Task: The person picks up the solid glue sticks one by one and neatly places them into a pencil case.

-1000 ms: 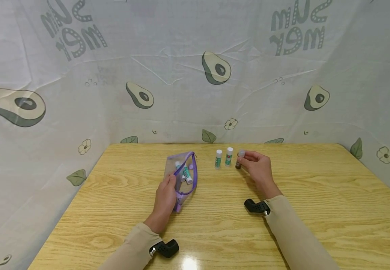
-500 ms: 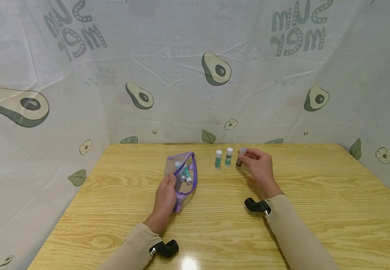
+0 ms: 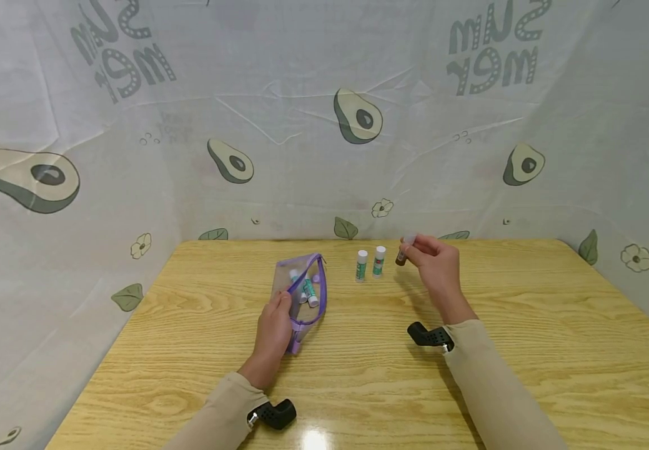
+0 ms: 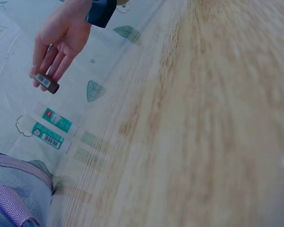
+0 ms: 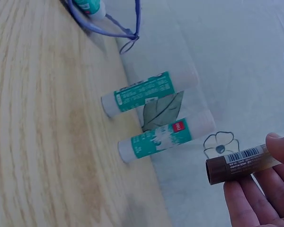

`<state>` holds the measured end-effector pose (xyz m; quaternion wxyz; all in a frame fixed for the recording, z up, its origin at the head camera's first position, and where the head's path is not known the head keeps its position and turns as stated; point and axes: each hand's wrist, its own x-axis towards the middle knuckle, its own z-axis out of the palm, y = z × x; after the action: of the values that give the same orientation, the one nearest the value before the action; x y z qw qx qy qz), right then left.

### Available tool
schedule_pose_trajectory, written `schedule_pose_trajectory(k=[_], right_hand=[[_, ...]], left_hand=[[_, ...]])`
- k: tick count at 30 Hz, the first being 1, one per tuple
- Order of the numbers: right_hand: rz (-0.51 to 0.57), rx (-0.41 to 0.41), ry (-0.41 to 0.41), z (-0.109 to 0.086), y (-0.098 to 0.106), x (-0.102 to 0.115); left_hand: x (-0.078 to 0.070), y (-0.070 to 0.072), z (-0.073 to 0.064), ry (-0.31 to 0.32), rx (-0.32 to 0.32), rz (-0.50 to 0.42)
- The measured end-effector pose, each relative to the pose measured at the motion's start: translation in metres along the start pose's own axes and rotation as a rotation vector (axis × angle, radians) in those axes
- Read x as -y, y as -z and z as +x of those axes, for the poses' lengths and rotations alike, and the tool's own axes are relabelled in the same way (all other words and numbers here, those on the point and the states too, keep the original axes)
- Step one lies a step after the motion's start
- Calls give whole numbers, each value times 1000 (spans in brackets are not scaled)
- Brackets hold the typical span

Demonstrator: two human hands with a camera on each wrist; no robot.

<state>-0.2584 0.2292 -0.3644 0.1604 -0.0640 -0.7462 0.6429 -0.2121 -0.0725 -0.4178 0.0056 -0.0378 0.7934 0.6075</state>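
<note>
In the head view my left hand [image 3: 273,325] grips the side of a see-through pouch [image 3: 324,294] with purple edging. Its mouth gapes, and several white-capped glue sticks [image 3: 310,292] lie inside. My right hand [image 3: 435,262] pinches a small brown tube [image 3: 401,257] with a pale cap, shaped like a glue stick. The tube is tilted and held off the table; its barcode shows in the right wrist view, where fingers hide the cap end. Two green-and-white glue sticks [image 3: 361,266] [image 3: 379,262] stand upright, side by side, between the pouch and my right hand.
The wooden table [image 3: 358,375] runs back to a pale curtain [image 3: 296,200] printed with avocados and leaves. Black wrist-worn cameras [image 3: 279,414] [image 3: 430,335] stick out from both sleeves.
My right hand has lifted the brown tube from the table, moving up and slightly right, and the tube now leans. The left hand, pouch and two standing glue sticks keep their places.
</note>
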Motion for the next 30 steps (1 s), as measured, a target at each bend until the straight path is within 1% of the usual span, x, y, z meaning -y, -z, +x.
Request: schedule_pose_trajectory(k=[6, 13, 20, 25, 30], right_hand=[[87, -8, 40, -2, 0, 12], [137, -12, 95, -5, -1, 23], [202, 6, 105, -7, -3, 29], [216, -2, 104, -9, -3, 31], [200, 1, 110, -10, -5, 33]], left_hand=[[-1, 0, -1, -7, -1, -4], [1, 0, 0, 3, 2, -9], [1, 1, 0, -11, -14, 6], [1, 0, 0, -10, -5, -9], [2, 0, 1, -9, 1, -20]])
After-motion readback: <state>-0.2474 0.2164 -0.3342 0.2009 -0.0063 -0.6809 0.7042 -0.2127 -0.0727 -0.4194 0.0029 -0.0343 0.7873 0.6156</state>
